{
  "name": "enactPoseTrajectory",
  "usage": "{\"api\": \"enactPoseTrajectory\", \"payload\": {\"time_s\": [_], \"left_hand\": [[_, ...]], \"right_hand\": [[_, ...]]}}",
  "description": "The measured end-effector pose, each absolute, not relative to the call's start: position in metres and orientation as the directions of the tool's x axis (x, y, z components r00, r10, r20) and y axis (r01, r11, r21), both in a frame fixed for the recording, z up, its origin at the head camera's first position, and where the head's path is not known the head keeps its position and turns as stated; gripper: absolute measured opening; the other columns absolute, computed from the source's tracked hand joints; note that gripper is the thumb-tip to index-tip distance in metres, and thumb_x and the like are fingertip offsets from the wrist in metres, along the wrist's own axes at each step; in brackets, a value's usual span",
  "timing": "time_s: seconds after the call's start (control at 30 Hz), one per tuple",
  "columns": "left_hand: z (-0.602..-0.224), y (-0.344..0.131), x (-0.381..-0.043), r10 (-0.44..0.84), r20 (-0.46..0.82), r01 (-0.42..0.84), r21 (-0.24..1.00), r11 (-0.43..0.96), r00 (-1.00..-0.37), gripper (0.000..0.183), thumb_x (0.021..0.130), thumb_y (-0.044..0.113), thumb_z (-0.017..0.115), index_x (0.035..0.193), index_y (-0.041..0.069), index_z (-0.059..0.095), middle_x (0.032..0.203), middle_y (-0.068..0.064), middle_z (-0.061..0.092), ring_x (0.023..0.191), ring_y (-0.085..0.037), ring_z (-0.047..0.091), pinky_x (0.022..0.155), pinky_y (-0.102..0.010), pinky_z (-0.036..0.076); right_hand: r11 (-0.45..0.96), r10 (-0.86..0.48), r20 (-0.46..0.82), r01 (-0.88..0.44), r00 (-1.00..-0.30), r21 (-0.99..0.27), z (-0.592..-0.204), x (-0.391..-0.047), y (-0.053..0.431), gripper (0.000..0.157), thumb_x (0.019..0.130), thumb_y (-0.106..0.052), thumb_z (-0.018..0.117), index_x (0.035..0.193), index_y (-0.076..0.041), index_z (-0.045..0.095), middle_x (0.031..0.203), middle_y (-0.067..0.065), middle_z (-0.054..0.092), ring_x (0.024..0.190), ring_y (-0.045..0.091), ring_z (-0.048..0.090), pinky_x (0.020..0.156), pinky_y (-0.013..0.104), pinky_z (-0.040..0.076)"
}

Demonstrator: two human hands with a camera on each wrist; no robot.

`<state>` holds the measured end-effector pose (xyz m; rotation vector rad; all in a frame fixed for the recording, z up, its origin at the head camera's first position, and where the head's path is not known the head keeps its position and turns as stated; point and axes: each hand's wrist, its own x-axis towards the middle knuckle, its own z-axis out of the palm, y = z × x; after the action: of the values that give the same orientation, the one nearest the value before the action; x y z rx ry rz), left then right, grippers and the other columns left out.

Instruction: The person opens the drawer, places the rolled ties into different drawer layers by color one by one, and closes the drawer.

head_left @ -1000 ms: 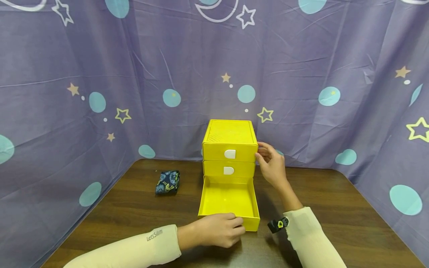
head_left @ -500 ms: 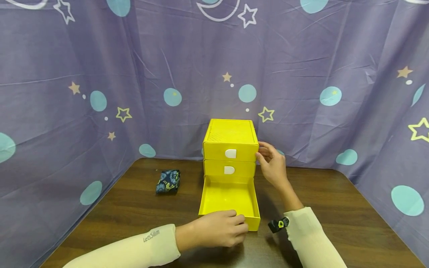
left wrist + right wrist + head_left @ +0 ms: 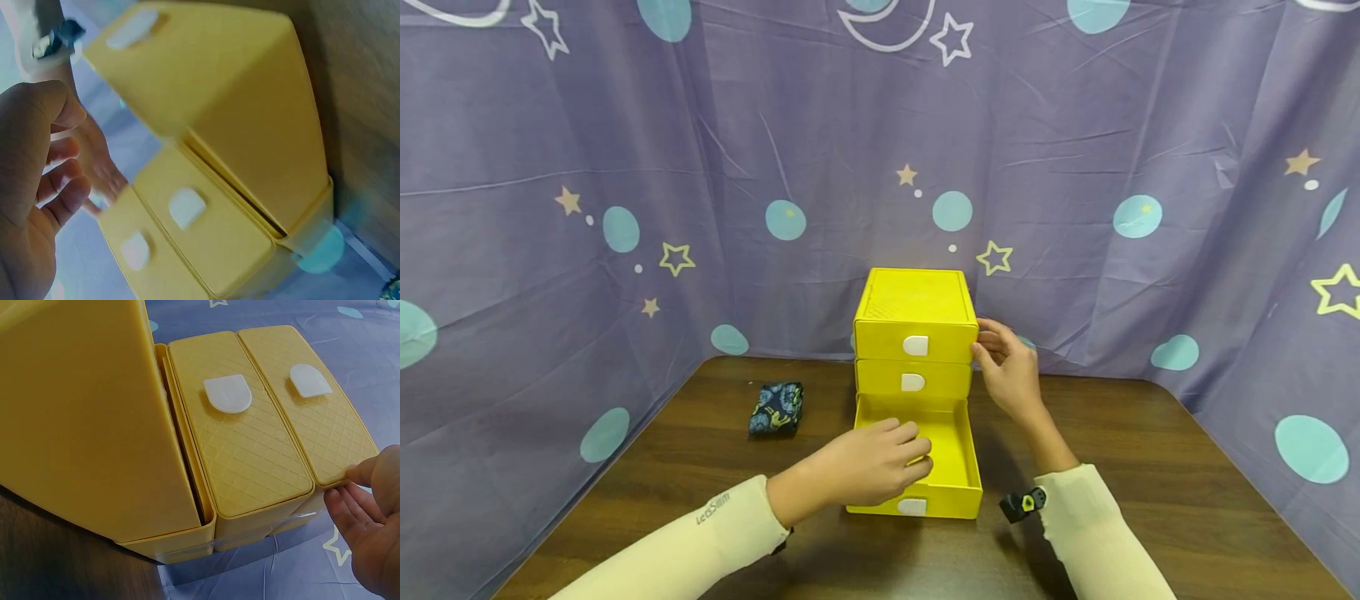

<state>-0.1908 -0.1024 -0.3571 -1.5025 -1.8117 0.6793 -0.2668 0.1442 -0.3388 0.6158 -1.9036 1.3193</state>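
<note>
A yellow unit of three stacked drawers (image 3: 917, 296) stands on the table, each drawer with a white tab on its front. Its bottom drawer (image 3: 955, 500) is pulled out and nothing shows in the visible part of it. My left hand (image 3: 876, 462) hovers over that drawer's front left side, fingers loosely bent and holding nothing; it covers part of the drawer. At the unit's right side, my right hand (image 3: 1011, 371) grips the top drawer's corner. In the right wrist view the thumb (image 3: 362, 472) lies at the front edge, with the fingers around the side.
A folded dark blue patterned cloth (image 3: 777, 408) lies on the brown wooden table (image 3: 1120, 467), left of the drawers. A purple curtain (image 3: 1060, 150) with stars and dots hangs behind and at both sides. A black strap device (image 3: 1022, 502) sits at my right wrist.
My left hand has left the bottom drawer's front and moved up and slightly left, uncovering its white tab. The right hand, the drawers and the cloth stay as they were.
</note>
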Motion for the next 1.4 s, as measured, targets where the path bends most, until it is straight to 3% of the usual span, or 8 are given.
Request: {"api": "enactPoseTrajectory", "payload": {"time_s": [0.23,0.53,0.7,0.9,1.2,1.3,1.4], "left_hand": [[-0.349,-0.128,-0.206,0.952,0.22,0.651,-0.695,0.305,-0.211,0.025,0.093,0.03,0.068,0.115,0.018,0.067,0.106,0.001,0.059,0.087,-0.018,0.048,0.069,-0.026,0.042],[-0.358,-0.163,-0.222,0.905,0.321,0.686,-0.592,0.423,-0.28,0.023,0.089,0.02,0.069,0.111,0.014,0.07,0.101,-0.001,0.061,0.085,-0.021,0.049,0.067,-0.028,0.042],[-0.364,-0.187,-0.232,0.876,0.35,0.689,-0.544,0.478,-0.331,0.026,0.088,0.018,0.073,0.113,0.012,0.069,0.103,-0.003,0.06,0.085,-0.021,0.049,0.067,-0.03,0.044],[-0.369,-0.222,-0.241,0.818,0.315,0.703,-0.419,0.575,-0.481,0.045,0.082,0.014,0.083,0.123,0.01,0.064,0.112,-0.004,0.06,0.095,-0.023,0.056,0.076,-0.035,0.053],[-0.375,-0.258,-0.247,0.608,0.182,0.571,-0.219,0.791,-0.773,0.079,0.078,0.021,0.092,0.145,0.008,0.052,0.135,-0.01,0.056,0.117,-0.032,0.055,0.093,-0.052,0.054],[-0.378,-0.263,-0.252,0.562,0.136,0.532,-0.204,0.822,-0.816,0.086,0.077,0.022,0.093,0.148,0.008,0.048,0.141,-0.012,0.052,0.122,-0.035,0.052,0.097,-0.056,0.052],[-0.38,-0.268,-0.258,0.549,0.134,0.519,-0.203,0.83,-0.825,0.086,0.075,0.021,0.094,0.146,0.005,0.048,0.138,-0.015,0.052,0.12,-0.038,0.052,0.093,-0.053,0.054]], "right_hand": [[0.367,0.019,0.781,-0.722,-0.624,-0.586,-0.339,-0.267,0.144,0.036,0.09,0.015,0.068,0.126,0.013,0.063,0.103,0.03,0.071,0.092,0.044,0.072,0.08,0.05,0.06],[0.374,0.005,0.785,-0.727,-0.62,-0.576,-0.338,-0.268,0.145,0.037,0.091,0.014,0.067,0.127,0.013,0.062,0.104,0.03,0.071,0.093,0.044,0.072,0.079,0.05,0.06],[0.376,0.005,0.786,-0.727,-0.618,-0.574,-0.338,-0.269,0.145,0.037,0.091,0.014,0.067,0.127,0.013,0.062,0.104,0.03,0.071,0.092,0.044,0.072,0.078,0.043,0.062],[0.374,0.009,0.787,-0.728,-0.617,-0.575,-0.339,-0.27,0.145,0.036,0.091,0.014,0.068,0.127,0.013,0.063,0.104,0.03,0.071,0.093,0.044,0.072,0.078,0.037,0.061],[0.381,-0.009,0.783,-0.726,-0.622,-0.573,-0.337,-0.268,0.144,0.037,0.092,0.014,0.066,0.128,0.013,0.061,0.106,0.03,0.071,0.095,0.044,0.072,0.081,0.05,0.06],[0.387,-0.005,0.782,-0.722,-0.623,-0.573,-0.337,-0.267,0.144,0.037,0.092,0.014,0.066,0.128,0.013,0.062,0.105,0.03,0.071,0.094,0.044,0.072,0.081,0.051,0.06],[0.391,-0.005,0.78,-0.719,-0.626,-0.575,-0.337,-0.266,0.144,0.037,0.092,0.014,0.066,0.128,0.013,0.062,0.105,0.03,0.071,0.094,0.044,0.072,0.08,0.051,0.06]]}}
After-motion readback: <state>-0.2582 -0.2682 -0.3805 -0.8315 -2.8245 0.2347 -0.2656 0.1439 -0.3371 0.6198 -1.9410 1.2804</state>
